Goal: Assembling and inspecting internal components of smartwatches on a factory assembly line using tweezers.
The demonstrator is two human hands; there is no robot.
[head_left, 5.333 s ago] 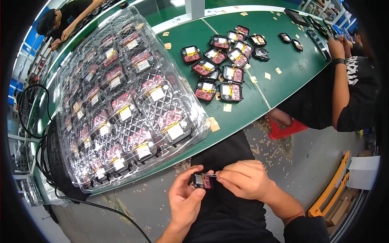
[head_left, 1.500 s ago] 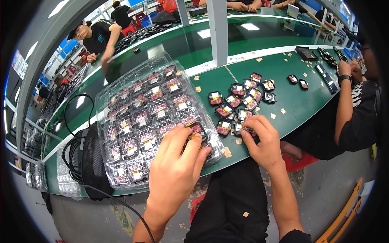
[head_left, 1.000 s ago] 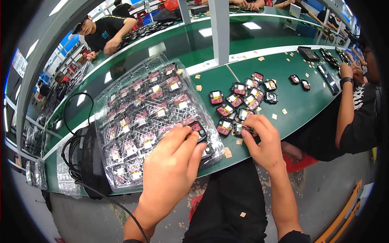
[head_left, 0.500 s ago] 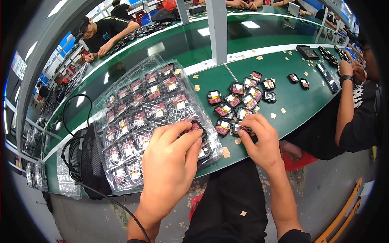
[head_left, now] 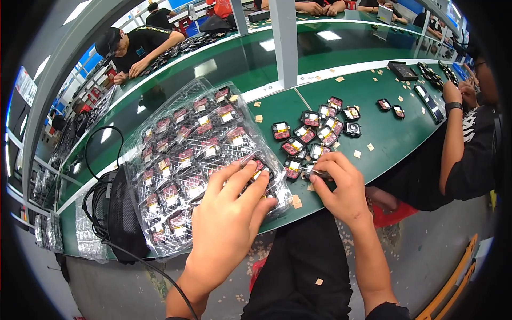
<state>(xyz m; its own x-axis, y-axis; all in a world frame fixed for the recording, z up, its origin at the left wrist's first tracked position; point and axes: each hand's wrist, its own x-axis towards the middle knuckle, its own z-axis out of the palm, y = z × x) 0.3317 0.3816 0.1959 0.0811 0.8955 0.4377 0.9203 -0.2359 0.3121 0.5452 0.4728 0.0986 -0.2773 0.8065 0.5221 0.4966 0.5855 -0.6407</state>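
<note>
My left hand lies over the near right part of a clear plastic tray. Its fingers are spread, with the fingertips on a small black device housing that has a red circuit board inside. Many similar housings sit in the tray's pockets. My right hand is closed in a pinch on a thin metallic tool, mostly hidden by the fingers. It is beside the near edge of a loose pile of housings, which show red boards, white labels and yellow strips.
A black mesh bag with a coiled cable lies left of the tray. Small tan squares are scattered on the green table. A grey post rises behind. A co-worker's arm is at the right.
My left hand's fingers have spread from a closer grip and now rest on the housing in the tray. My right hand has hardly moved and still pinches.
</note>
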